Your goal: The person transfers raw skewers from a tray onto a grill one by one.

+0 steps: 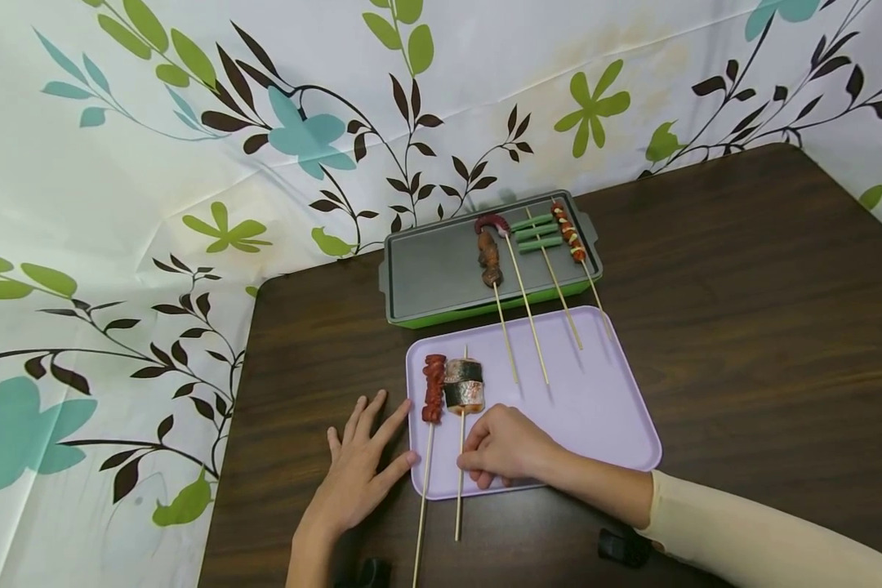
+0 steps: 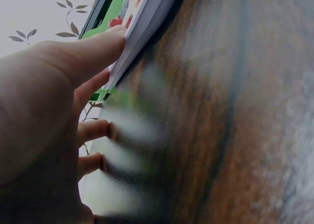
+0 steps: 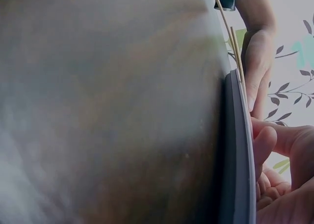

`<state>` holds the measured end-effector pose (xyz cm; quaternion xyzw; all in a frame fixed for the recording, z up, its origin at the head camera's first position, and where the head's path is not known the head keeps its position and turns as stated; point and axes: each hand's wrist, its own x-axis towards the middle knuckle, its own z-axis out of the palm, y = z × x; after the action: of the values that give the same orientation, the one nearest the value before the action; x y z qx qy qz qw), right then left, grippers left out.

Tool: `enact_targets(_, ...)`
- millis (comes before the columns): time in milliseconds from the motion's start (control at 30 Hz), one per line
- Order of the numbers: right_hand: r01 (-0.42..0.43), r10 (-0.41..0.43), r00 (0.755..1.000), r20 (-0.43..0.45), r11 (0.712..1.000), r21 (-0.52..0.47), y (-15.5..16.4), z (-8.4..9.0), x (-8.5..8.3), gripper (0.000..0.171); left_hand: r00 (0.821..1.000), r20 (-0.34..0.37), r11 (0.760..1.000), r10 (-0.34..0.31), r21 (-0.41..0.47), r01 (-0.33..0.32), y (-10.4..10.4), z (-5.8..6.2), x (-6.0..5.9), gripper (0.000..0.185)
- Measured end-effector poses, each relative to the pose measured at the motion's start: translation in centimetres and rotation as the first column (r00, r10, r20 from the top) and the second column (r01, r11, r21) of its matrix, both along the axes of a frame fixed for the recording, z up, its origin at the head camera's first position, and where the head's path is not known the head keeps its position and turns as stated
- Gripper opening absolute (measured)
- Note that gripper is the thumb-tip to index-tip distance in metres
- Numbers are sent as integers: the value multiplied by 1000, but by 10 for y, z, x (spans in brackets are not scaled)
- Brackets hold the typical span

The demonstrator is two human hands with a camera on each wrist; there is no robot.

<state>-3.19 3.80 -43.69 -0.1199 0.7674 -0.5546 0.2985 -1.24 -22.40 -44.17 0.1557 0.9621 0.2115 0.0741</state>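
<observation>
My right hand (image 1: 510, 445) pinches the bamboo stick of a skewer of seaweed-banded pieces (image 1: 464, 385), which lies on the lilac tray (image 1: 588, 408). Just left of it is a skewer of red, folded pieces (image 1: 433, 389), its stick reaching past the tray's near edge. Fingers spread, my left hand (image 1: 353, 478) lies on the table, thumb and index finger touching the tray's left rim. The left wrist view shows this thumb (image 2: 100, 47) against the rim. In the right wrist view, curled fingers (image 3: 265, 143) sit low over the tray.
Behind the tray stands a green-sided grill with a grey plate (image 1: 434, 278). Several skewers rest across its right part: brown meat (image 1: 488, 260), a purplish curl (image 1: 492, 221), green pieces (image 1: 536, 231) and a red one (image 1: 568, 233). Their sticks overhang the tray. A patterned cloth (image 1: 485, 98) hangs behind.
</observation>
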Motion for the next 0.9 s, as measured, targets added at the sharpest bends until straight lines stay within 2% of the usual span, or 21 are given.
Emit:
enact_targets(467,42,-42,999,-17,999,12,0,-2,5,13,1000,1,1000,-2,-3,2,1,2,-1,68)
enact_targets(900,88,-81,992,101,994,-63,10,-4,9,6,1000,8,1000,1,-2,-1,1,3,-1,68)
